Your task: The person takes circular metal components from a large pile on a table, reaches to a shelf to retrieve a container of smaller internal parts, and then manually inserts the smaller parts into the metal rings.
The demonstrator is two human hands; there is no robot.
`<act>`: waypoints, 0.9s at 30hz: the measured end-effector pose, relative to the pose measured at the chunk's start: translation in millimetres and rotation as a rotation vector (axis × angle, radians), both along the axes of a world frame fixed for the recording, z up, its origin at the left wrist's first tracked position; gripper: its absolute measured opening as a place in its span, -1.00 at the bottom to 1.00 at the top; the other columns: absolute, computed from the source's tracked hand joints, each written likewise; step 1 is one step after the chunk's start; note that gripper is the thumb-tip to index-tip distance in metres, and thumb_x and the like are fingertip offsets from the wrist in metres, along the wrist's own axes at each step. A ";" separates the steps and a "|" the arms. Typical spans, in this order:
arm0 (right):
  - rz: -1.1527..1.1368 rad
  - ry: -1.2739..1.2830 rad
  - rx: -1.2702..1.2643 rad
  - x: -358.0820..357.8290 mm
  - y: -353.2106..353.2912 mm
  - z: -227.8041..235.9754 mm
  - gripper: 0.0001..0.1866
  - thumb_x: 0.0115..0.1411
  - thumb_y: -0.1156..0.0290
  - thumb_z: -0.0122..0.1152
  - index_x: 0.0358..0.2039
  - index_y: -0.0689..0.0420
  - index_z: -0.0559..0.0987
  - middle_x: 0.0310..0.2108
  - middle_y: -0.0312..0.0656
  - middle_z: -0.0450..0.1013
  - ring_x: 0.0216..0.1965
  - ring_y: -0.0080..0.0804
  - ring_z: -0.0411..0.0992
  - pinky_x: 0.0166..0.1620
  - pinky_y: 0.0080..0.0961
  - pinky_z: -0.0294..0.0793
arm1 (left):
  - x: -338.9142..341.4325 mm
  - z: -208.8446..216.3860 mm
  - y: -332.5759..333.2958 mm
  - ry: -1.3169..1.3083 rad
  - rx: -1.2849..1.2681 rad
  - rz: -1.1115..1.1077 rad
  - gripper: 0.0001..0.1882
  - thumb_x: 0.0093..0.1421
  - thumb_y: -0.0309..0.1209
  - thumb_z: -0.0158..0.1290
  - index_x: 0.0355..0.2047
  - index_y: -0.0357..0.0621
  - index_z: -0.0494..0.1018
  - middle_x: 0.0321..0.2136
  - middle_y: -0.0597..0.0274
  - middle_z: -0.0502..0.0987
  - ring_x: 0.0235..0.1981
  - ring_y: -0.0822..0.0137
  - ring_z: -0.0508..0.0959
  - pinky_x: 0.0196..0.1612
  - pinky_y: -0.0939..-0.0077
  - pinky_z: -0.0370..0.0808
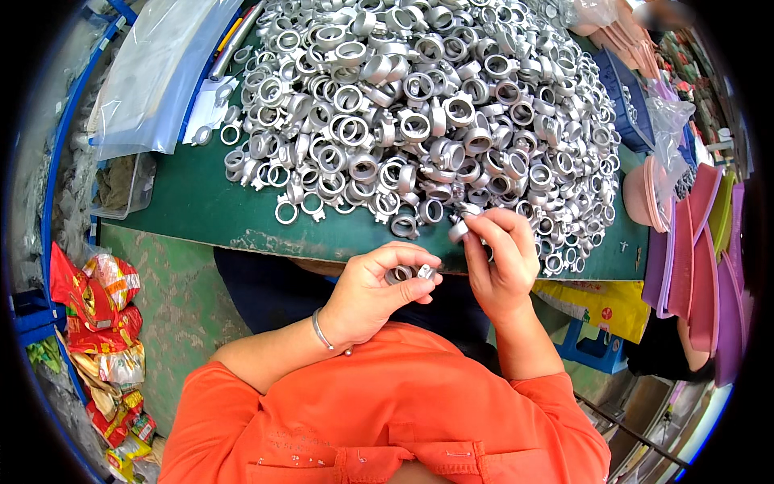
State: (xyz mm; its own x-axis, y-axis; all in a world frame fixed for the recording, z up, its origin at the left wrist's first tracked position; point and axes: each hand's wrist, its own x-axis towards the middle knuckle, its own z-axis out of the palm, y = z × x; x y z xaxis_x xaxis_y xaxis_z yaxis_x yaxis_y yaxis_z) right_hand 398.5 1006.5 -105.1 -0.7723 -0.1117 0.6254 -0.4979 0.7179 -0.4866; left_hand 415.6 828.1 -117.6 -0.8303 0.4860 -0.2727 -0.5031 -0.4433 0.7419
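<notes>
A broad heap of silver-grey metal rings (415,125), each with a small lug on its side, covers much of the green tabletop (189,198). In front of the table's near edge, my left hand (359,290) is closed around a metal ring, whose lug (426,272) shows between thumb and fingers. Farther right, my right hand (504,262) pinches another metal ring (459,232) between thumb and fingertips at the heap's near side. That ring is tilted and partly covered by the fingers. The two hands are apart.
Clear plastic sheets (165,68) lie at the far left, with a clear plastic box (125,189) below them. A blue crate (625,101) and pink tubs (645,194) stand at the right. Below the table are a blue stool (592,347) and a yellow bag (605,302).
</notes>
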 end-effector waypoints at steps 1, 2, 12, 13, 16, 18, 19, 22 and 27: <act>0.000 -0.002 0.000 2.5 -2.3 1.4 -0.72 -0.22 0.69 0.24 -0.39 0.21 0.53 -0.44 -0.17 0.40 -0.47 -0.31 0.37 -0.43 -0.49 0.35 | -0.2 1.0 -0.5 -0.037 0.012 -0.001 -0.78 0.12 -0.55 0.02 -0.19 -0.30 0.37 -0.23 0.19 0.44 -0.28 0.39 0.52 -0.33 0.63 0.53; 0.079 0.005 -0.048 4.5 -4.0 2.9 -0.72 -0.22 0.71 0.24 -0.40 0.22 0.53 -0.43 -0.15 0.41 -0.46 -0.31 0.40 -0.42 -0.51 0.39 | -1.6 3.7 -1.3 -0.037 0.013 -0.004 -0.78 0.12 -0.55 0.02 -0.19 -0.30 0.37 -0.23 0.19 0.44 -0.28 0.39 0.52 -0.33 0.63 0.53; 0.186 -0.138 -0.434 27.7 -16.6 -16.3 -0.71 -0.14 0.75 0.22 -0.39 0.21 0.40 -0.31 -0.07 0.38 -0.37 -0.30 0.47 -0.37 -0.55 0.46 | 0.8 -1.8 -0.8 0.024 -0.090 -0.040 -0.77 0.05 -0.62 0.08 -0.25 -0.30 0.35 -0.30 0.15 0.46 -0.37 0.41 0.51 -0.39 0.62 0.53; 0.185 -0.138 -0.432 28.2 -17.7 -16.8 -0.71 -0.14 0.75 0.22 -0.39 0.21 0.40 -0.31 -0.07 0.38 -0.37 -0.30 0.47 -0.37 -0.55 0.46 | 1.7 -1.5 0.5 0.038 -0.073 -0.005 -0.76 0.03 -0.59 0.11 -0.26 -0.28 0.36 -0.34 0.19 0.48 -0.43 0.50 0.50 -0.42 0.68 0.51; 0.150 -0.072 -0.517 29.1 -19.2 -15.8 -0.73 -0.16 0.75 0.22 -0.43 0.20 0.40 -0.31 -0.06 0.37 -0.34 -0.27 0.47 -0.35 -0.54 0.47 | 3.5 -3.2 0.6 0.059 -0.063 0.027 -0.75 0.02 -0.57 0.14 -0.27 -0.27 0.38 -0.38 0.24 0.50 -0.50 0.58 0.48 -0.45 0.74 0.48; 0.159 -0.014 -0.213 29.5 -16.2 -8.4 -0.73 -0.20 0.76 0.23 -0.46 0.20 0.42 -0.30 -0.08 0.36 -0.34 -0.26 0.45 -0.34 -0.51 0.45 | 3.7 -3.6 0.2 0.064 -0.068 0.024 -0.76 0.02 -0.58 0.13 -0.27 -0.27 0.38 -0.37 0.24 0.50 -0.49 0.58 0.48 -0.45 0.74 0.48; 0.159 -0.014 -0.212 30.1 -16.4 -7.6 -0.73 -0.20 0.76 0.23 -0.46 0.20 0.42 -0.30 -0.08 0.36 -0.34 -0.26 0.45 -0.34 -0.51 0.45 | 3.4 -3.5 0.3 0.059 -0.080 0.026 -0.75 0.02 -0.58 0.13 -0.27 -0.28 0.38 -0.37 0.24 0.50 -0.49 0.57 0.48 -0.44 0.73 0.49; 0.180 0.050 -0.136 34.8 -18.5 -10.2 -0.73 -0.27 0.76 0.24 -0.50 0.18 0.48 -0.30 -0.11 0.36 -0.35 -0.25 0.38 -0.30 -0.47 0.40 | 2.5 -1.6 0.3 0.012 -0.065 0.028 -0.74 0.01 -0.62 0.11 -0.26 -0.30 0.36 -0.35 0.17 0.49 -0.45 0.50 0.49 -0.40 0.66 0.51; 0.437 -0.058 -0.238 36.1 -22.8 -3.7 -0.77 -0.23 0.74 0.14 -0.48 0.23 0.49 -0.22 -0.02 0.38 -0.30 -0.23 0.40 -0.22 -0.42 0.42 | 6.1 -4.6 -9.2 -0.140 0.070 -0.015 -0.78 0.09 -0.60 0.00 -0.21 -0.33 0.35 -0.32 0.07 0.47 -0.41 0.36 0.52 -0.37 0.55 0.54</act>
